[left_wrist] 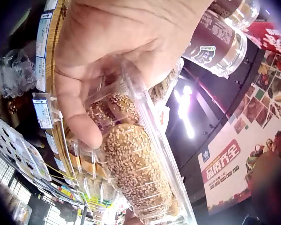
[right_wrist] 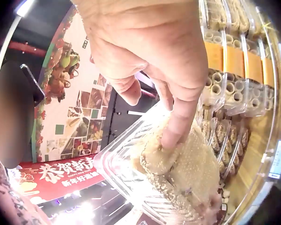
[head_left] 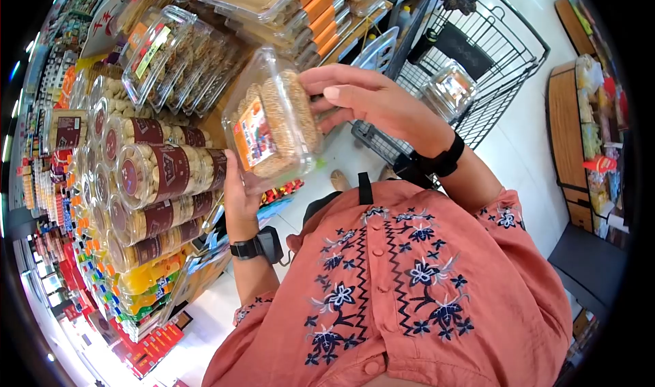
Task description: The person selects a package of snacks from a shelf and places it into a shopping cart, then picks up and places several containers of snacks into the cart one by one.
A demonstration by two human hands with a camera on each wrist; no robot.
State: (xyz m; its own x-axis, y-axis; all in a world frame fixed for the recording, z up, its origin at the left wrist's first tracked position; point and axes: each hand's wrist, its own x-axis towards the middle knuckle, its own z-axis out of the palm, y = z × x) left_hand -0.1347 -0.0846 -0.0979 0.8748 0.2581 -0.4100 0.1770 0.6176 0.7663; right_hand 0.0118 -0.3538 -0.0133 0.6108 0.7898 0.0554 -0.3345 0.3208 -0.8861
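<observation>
A clear plastic box of sesame-coated pastry rolls (head_left: 276, 131), with an orange picture label, is held up tilted in front of the shirt. My left hand (head_left: 242, 197) grips its lower left end; in the left wrist view the thumb (left_wrist: 82, 119) curls over one side of the box (left_wrist: 136, 164). At the upper right side is my right hand (head_left: 392, 107), its fingers extended and spread. One fingertip (right_wrist: 173, 136) rests against the box (right_wrist: 126, 161) in the right wrist view, while the other fingers stand off it.
Boxes of dark snacks (head_left: 181, 59) and orange-banded boxes (head_left: 293, 8) are stacked behind. Round jars with maroon labels (head_left: 160, 172) pile up at left. A shopping cart (head_left: 501, 107) at upper right carries another clear box (head_left: 450, 90). A wooden display shelf (head_left: 570, 127) stands far right.
</observation>
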